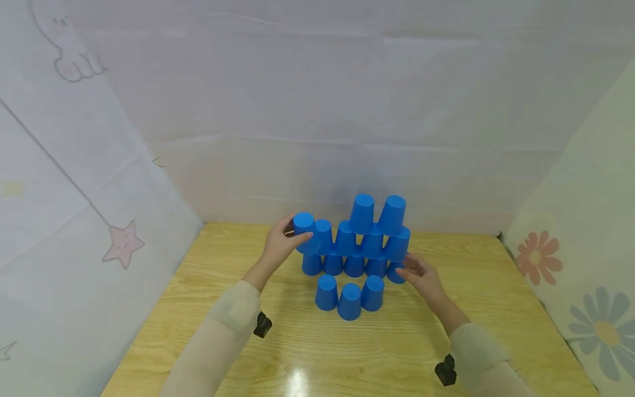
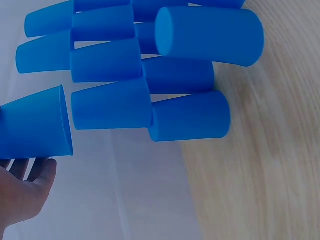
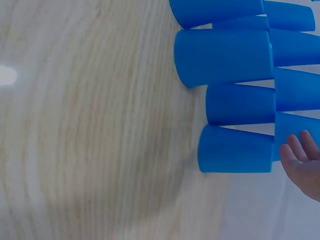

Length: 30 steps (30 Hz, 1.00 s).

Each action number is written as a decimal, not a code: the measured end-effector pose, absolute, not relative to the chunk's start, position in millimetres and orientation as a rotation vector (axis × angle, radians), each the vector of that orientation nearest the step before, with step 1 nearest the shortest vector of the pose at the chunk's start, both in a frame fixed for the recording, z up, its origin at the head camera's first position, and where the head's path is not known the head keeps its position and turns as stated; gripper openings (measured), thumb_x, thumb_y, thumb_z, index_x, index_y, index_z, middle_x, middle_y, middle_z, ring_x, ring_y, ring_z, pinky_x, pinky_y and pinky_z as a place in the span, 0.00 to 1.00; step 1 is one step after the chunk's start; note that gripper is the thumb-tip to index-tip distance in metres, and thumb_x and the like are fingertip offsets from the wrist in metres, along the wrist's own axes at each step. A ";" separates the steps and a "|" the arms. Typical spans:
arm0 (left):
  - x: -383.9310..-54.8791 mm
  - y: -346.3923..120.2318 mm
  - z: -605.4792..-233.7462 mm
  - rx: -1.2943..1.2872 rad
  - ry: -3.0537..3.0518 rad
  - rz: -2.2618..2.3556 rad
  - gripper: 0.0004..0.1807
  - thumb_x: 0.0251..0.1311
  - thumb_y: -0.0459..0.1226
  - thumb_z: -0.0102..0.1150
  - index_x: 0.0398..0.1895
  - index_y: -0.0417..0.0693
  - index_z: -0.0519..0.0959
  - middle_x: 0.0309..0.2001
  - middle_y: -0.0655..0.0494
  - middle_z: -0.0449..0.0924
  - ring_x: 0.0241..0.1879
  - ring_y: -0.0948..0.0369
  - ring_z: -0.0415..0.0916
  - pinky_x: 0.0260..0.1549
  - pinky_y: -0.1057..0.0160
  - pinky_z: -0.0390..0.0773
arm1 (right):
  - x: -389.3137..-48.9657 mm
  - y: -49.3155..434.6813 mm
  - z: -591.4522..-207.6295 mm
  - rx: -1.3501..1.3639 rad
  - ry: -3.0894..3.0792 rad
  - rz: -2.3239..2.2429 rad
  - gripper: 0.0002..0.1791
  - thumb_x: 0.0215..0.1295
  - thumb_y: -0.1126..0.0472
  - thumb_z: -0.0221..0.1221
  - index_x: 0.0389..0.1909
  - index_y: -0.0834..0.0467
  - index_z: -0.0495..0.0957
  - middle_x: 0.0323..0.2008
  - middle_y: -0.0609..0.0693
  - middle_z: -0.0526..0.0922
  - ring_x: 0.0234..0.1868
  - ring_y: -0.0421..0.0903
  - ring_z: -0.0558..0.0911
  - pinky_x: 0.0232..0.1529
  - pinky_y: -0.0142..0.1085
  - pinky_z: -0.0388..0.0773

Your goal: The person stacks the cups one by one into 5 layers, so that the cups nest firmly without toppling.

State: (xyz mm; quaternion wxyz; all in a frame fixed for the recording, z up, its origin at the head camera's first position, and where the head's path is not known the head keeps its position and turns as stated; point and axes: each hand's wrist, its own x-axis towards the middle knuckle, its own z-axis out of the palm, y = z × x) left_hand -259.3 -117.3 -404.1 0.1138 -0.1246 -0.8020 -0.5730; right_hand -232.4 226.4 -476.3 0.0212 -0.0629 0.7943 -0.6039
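In the head view my left hand (image 1: 281,242) grips an upside-down blue cup (image 1: 303,225), thumb on its near side. This cup is at the left end of a stacked wall of blue cups, above the second-level cup (image 2: 110,105) in the left wrist view; whether they touch I cannot tell. Two upside-down cups (image 1: 364,214) stand on the wall's third level, toward the right. My right hand (image 1: 421,278) is beside the wall's right end, fingers loosely bent near the end cups (image 3: 235,149), holding nothing. Contact there is unclear.
Three upside-down blue cups (image 1: 350,302) stand in front of the wall on the wooden table (image 1: 317,353). A pale cloth backdrop (image 1: 317,110) rises behind, with printed cloth at both sides. A black device (image 1: 263,325) is by the left sleeve, another (image 1: 445,370) by the right.
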 end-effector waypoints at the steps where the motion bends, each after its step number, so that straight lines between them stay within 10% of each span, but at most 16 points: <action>1: -260.5 -116.2 -402.3 -0.363 -2.348 -1.683 0.27 0.48 0.42 0.62 0.53 0.50 0.69 0.49 0.52 0.71 0.48 0.55 0.68 0.46 0.55 0.68 | -231.4 224.5 -478.4 -0.184 2.457 -1.871 0.36 0.52 0.50 0.59 0.58 0.64 0.59 0.54 0.64 0.65 0.54 0.58 0.65 0.49 0.50 0.64; 30: -298.7 -76.5 -377.3 -0.228 -2.390 -1.766 0.35 0.47 0.47 0.61 0.59 0.51 0.63 0.54 0.51 0.66 0.52 0.54 0.63 0.47 0.53 0.67 | -218.8 193.1 -532.7 -0.058 2.380 -1.776 0.39 0.49 0.54 0.62 0.60 0.62 0.57 0.55 0.65 0.62 0.53 0.61 0.64 0.47 0.51 0.66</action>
